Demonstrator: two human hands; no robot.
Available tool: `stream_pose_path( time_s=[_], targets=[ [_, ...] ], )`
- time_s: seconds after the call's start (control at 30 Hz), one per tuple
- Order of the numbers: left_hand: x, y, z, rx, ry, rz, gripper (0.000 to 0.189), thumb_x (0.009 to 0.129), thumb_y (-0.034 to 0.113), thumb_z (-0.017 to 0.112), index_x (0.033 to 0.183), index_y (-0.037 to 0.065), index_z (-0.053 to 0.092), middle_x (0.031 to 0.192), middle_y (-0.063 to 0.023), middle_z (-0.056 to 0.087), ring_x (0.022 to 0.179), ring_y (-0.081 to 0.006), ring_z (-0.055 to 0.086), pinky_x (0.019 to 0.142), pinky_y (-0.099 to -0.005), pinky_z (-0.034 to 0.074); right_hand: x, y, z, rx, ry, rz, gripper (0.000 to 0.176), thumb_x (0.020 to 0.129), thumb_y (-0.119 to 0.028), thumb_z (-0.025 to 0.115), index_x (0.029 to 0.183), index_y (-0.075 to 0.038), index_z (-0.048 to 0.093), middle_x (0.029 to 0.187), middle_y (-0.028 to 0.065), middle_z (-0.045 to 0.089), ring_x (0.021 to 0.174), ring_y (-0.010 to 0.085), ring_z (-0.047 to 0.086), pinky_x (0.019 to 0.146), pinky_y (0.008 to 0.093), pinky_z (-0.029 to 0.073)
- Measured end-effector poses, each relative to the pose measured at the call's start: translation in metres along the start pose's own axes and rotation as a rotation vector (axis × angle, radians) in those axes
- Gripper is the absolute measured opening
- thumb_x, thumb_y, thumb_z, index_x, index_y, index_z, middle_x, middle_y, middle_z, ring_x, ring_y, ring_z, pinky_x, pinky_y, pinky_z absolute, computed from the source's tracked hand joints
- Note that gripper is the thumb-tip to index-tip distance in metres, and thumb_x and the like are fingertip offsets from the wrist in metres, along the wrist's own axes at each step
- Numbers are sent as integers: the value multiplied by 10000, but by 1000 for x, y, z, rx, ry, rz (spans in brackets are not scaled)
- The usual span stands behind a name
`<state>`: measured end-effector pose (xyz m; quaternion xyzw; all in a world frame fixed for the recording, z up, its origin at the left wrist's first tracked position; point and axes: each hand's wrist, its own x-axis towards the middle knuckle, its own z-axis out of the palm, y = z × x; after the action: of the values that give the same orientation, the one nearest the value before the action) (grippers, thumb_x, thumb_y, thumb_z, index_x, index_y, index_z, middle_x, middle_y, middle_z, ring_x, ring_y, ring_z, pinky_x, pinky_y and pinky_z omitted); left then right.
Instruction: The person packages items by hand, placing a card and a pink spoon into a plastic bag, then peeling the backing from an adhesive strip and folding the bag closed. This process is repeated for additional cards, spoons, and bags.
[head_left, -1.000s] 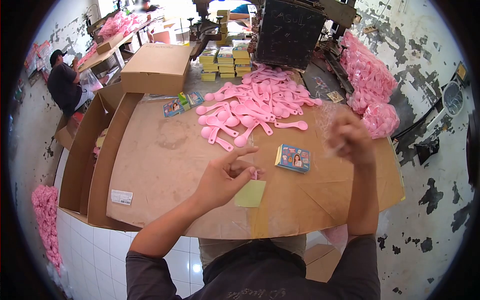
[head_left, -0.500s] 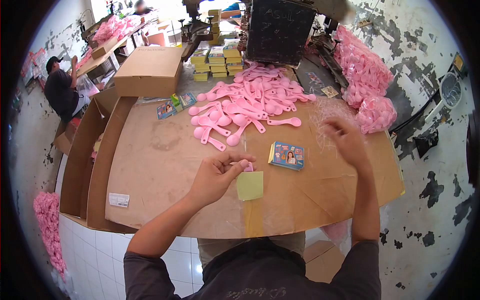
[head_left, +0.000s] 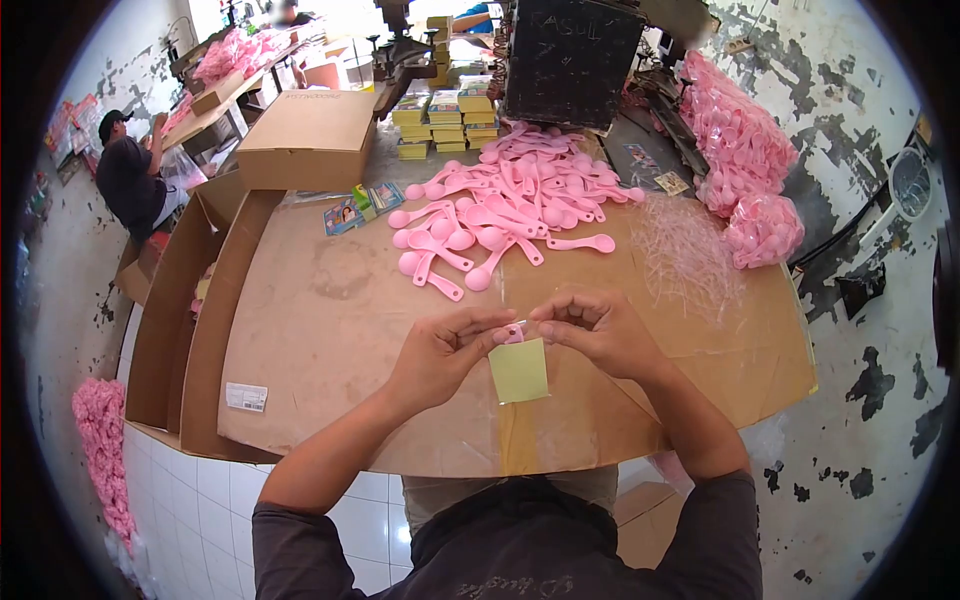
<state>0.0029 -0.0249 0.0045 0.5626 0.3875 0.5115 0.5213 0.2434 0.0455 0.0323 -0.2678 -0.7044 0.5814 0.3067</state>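
Note:
My left hand is closed, thumb and fingers pinching the holed end of a pink spoon handle. Just below hangs a pale yellow-green card, with what looks like clear plastic along its lower edge. Fingertips of my right hand are pinched together right beside the handle's hole, on what seems a thin clear plastic strand. The rest of the spoon is hidden. Beyond both hands lies a heap of pink measuring spoons.
A tangle of clear plastic strands lies at right, near bagged pink spoons. Card stacks stand behind, beside a black box. Cardboard boxes line the left side. Another person sits at far left.
My right hand has come from the strand tangle leftward to meet my left hand at the spoon handle. It now covers the blue picture-card stack. The view has shifted slightly.

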Motion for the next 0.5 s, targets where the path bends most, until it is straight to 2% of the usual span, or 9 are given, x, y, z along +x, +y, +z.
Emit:
stream_pose_path(
  time_s=[0.1, 0.2, 0.33, 0.5],
  targets=[
    [0, 1, 0, 148, 9, 35, 302, 1014, 47, 665, 1305, -32, 671, 1142, -116, 755, 1032, -143, 713, 901, -280, 590, -2, 7, -5, 27, -1, 30, 173, 988, -83, 706, 1140, -2, 720, 1028, 37, 716, 957, 90, 671, 830, 252, 542],
    [0, -4, -4, 267, 13, 137, 260, 999, 25, 661, 1251, 14, 724, 1087, -103, 788, 980, -119, 735, 874, -276, 590, -1, 10, -6, 89, -4, 23, 153, 985, -55, 692, 1125, -7, 733, 1032, 32, 718, 953, 96, 677, 831, 258, 546],
    [2, -5, -8, 294, -36, 223, 271, 986, -26, 635, 1228, 28, 744, 1110, -99, 787, 988, -139, 745, 878, -276, 591, 0, 15, -10, 65, -17, -51, 153, 983, -18, 664, 1111, -13, 747, 1027, 23, 717, 937, 93, 678, 825, 265, 549],
    [4, -3, -10, 271, -74, 222, 306, 981, -61, 608, 1237, 40, 744, 1129, -91, 785, 987, -145, 747, 867, -284, 601, 1, 21, -17, 94, -21, 3, 153, 985, -20, 650, 1095, -17, 756, 1019, 17, 712, 909, 85, 669, 799, 256, 538]
  ],
)
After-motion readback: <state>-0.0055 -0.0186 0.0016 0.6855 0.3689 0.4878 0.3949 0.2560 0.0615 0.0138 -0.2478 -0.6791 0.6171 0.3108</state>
